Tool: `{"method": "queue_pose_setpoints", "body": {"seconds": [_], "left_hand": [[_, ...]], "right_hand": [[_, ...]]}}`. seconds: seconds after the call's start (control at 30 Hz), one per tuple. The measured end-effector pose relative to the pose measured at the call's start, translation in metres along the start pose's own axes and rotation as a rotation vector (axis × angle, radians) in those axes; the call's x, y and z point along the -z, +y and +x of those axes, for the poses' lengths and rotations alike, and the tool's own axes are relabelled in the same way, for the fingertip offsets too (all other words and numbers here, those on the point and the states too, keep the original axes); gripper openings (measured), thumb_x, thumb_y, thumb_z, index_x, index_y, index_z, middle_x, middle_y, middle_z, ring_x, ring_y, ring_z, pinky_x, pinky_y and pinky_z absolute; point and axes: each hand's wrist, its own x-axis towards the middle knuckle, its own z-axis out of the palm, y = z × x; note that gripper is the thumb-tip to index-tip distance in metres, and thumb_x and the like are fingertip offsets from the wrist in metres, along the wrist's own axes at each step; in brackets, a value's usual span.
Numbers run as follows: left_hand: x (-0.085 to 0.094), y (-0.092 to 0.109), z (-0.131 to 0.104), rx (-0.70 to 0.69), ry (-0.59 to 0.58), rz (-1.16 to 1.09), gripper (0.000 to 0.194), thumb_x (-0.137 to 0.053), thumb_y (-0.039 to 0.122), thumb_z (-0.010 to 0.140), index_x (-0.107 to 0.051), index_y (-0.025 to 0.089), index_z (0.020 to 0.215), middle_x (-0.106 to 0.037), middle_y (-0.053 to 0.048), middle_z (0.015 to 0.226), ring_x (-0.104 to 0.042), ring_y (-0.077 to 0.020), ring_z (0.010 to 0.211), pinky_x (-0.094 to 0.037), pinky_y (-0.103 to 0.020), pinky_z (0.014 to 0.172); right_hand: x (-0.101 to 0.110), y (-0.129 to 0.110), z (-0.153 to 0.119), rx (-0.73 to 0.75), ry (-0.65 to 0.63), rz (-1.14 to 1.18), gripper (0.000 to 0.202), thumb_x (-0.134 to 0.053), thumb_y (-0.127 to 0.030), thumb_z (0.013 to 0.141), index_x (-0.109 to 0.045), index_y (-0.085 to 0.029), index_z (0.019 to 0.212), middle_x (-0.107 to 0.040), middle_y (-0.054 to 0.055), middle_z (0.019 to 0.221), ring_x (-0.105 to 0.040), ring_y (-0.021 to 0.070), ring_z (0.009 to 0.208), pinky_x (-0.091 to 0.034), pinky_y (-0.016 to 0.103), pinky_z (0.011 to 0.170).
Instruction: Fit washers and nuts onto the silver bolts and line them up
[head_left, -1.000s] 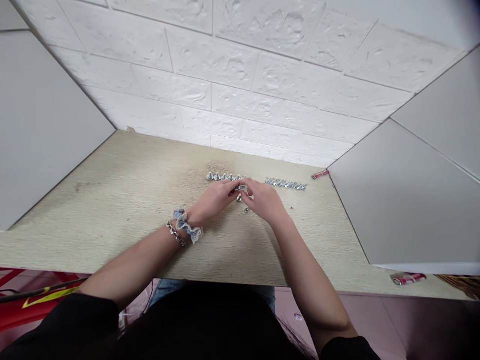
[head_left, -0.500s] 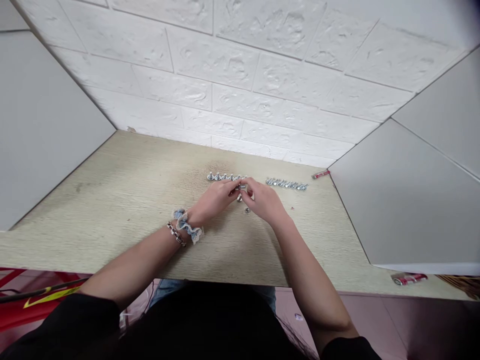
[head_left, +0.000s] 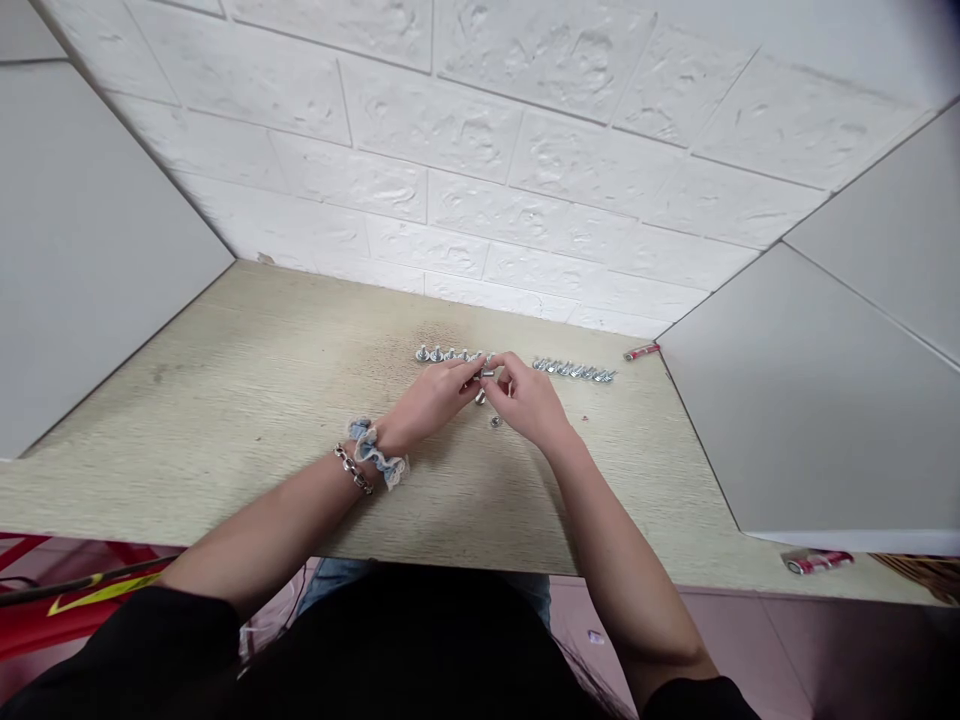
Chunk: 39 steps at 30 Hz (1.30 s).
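Observation:
My left hand [head_left: 439, 397] and my right hand [head_left: 527, 400] meet over the middle of the table. Between their fingertips is a small silver bolt [head_left: 487, 374], its shank pointing right. The left fingers are closed on its head end; the right thumb and forefinger pinch around the shank. Just below lies a small metal piece [head_left: 480, 398], and a nut [head_left: 495, 422] rests nearer to me. Behind my left hand runs a row of upright bolts [head_left: 437, 354], partly hidden by the fingers. Another row of several bolts [head_left: 574, 370], tilted or lying, sits right of my right hand.
A white brick-patterned wall [head_left: 465, 200] closes off the back of the wooden table [head_left: 300, 330]. Grey-white panels stand left [head_left: 97, 250] and right [head_left: 840, 400]. One red battery [head_left: 641, 352] lies at the back right, another [head_left: 819, 562] near the front right edge, beside a woven item [head_left: 919, 572].
The right fingers have shifted slightly around the bolt, and more of its shank shows. The hands otherwise stay in nearly the same place; the view has moved a little.

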Motion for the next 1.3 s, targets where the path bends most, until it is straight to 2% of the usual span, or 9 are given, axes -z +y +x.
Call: {"method": "queue_pose_setpoints", "body": {"seconds": [0.23,0.43,0.53,0.67,0.8,0.9,0.97,1.1,1.3], "left_hand": [[-0.004,-0.002,-0.002,-0.044,0.017,0.041,0.033,-0.046,0.022,0.088,-0.049,0.011,0.118,-0.063,-0.007,0.081,-0.056,-0.0139,0.068,-0.043,-0.024,0.061],[0.000,0.003,0.000,0.006,0.022,-0.021,0.022,-0.045,0.023,0.088,-0.059,0.013,0.102,-0.061,-0.004,0.074,-0.054,-0.0116,0.064,-0.041,-0.022,0.060],[0.003,0.004,0.003,0.059,0.008,-0.080,0.017,-0.046,0.022,0.087,-0.062,0.015,0.086,-0.059,-0.001,0.069,-0.051,-0.0098,0.061,-0.039,-0.021,0.059],[0.004,0.002,0.005,0.124,0.027,-0.126,0.017,-0.048,0.025,0.086,-0.062,0.016,0.082,-0.057,0.001,0.064,-0.049,-0.0088,0.058,-0.037,-0.020,0.057],[0.007,0.002,0.005,0.203,0.011,-0.227,0.015,-0.053,0.027,0.083,-0.063,0.017,0.088,-0.060,0.002,0.067,-0.050,-0.0081,0.058,-0.039,-0.020,0.057],[0.008,0.004,0.005,0.261,-0.020,-0.329,0.028,-0.056,0.032,0.081,-0.060,0.019,0.106,-0.062,0.002,0.075,-0.052,-0.0074,0.057,-0.042,-0.020,0.059],[0.007,0.004,0.005,0.252,-0.015,-0.335,0.032,-0.057,0.033,0.081,-0.058,0.021,0.109,-0.063,0.001,0.083,-0.053,-0.0071,0.059,-0.043,-0.021,0.061],[0.003,0.003,0.003,0.170,0.032,-0.279,0.019,-0.058,0.031,0.080,-0.063,0.020,0.095,-0.061,-0.001,0.092,-0.054,-0.0073,0.065,-0.044,-0.022,0.066],[0.004,0.005,0.005,0.197,0.023,-0.268,0.014,-0.057,0.029,0.080,-0.063,0.018,0.084,-0.062,-0.001,0.087,-0.056,-0.0098,0.071,-0.044,-0.022,0.068]], "right_hand": [[-0.003,-0.001,0.000,0.006,-0.007,0.142,0.016,-0.042,-0.034,0.083,-0.054,-0.023,0.083,-0.052,-0.005,0.058,-0.048,0.0099,0.053,-0.033,0.021,0.053],[-0.004,0.002,0.002,-0.071,0.062,0.093,0.045,-0.033,-0.051,0.087,-0.047,-0.020,0.058,-0.050,-0.002,0.053,-0.044,0.0116,0.053,-0.029,0.023,0.053],[-0.008,0.004,0.004,-0.089,0.073,0.162,0.047,-0.032,-0.053,0.086,-0.049,-0.019,0.059,-0.050,-0.001,0.053,-0.046,0.0120,0.055,-0.031,0.023,0.054],[-0.009,0.002,0.004,-0.053,0.070,0.186,0.041,-0.035,-0.048,0.087,-0.050,-0.020,0.062,-0.049,-0.003,0.052,-0.047,0.0117,0.054,-0.032,0.023,0.054],[-0.007,0.002,0.003,-0.014,0.120,0.105,0.035,-0.033,-0.042,0.088,-0.048,-0.020,0.064,-0.051,-0.002,0.057,-0.047,0.0122,0.056,-0.030,0.023,0.054],[-0.006,0.004,0.003,-0.019,0.136,0.064,0.036,-0.031,-0.042,0.089,-0.044,-0.021,0.063,-0.051,-0.001,0.058,-0.045,0.0125,0.056,-0.029,0.024,0.053],[-0.006,0.004,0.003,-0.024,0.126,0.061,0.037,-0.029,-0.042,0.090,-0.043,-0.021,0.063,-0.051,-0.001,0.057,-0.045,0.0127,0.055,-0.029,0.024,0.053],[-0.006,0.003,0.002,-0.021,0.070,0.040,0.037,-0.028,-0.041,0.091,-0.045,-0.021,0.065,-0.052,-0.001,0.059,-0.047,0.0132,0.057,-0.029,0.024,0.053],[-0.007,0.002,0.001,0.097,0.029,-0.121,0.034,-0.026,-0.035,0.092,-0.045,-0.020,0.068,-0.054,0.001,0.063,-0.047,0.0146,0.059,-0.030,0.026,0.056]]}}
